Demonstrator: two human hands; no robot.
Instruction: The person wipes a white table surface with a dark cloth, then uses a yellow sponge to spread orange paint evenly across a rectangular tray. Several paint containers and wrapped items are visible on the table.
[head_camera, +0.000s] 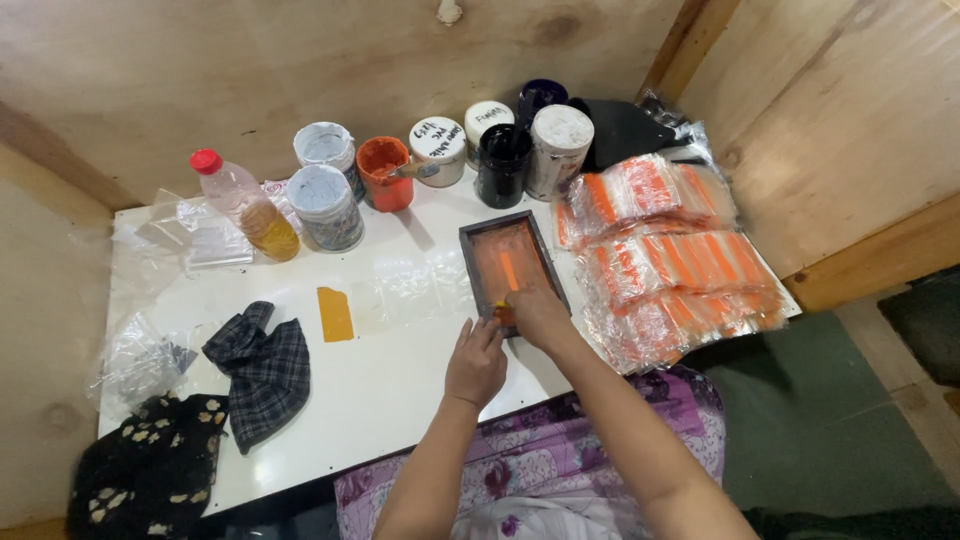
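Note:
A small dark-framed printing screen (512, 229) with orange ink on its mesh lies flat on the white table (380, 390). My right hand (538, 314) rests on the frame's near edge and grips a small orange-stained scraper (503, 310). My left hand (477, 360) lies flat on the table just left of the frame's near corner, fingers together and touching the frame. To the right of the screen sits a pile of clear plastic bags with orange prints (668, 260).
Several ink pots stand along the back: white tubs (325, 205), an open orange pot (385, 172), a black one (502, 162). A red-capped bottle of amber liquid (248, 208), an orange card (335, 313), a checked cloth (262, 365) and clear bags (140, 355) lie at left.

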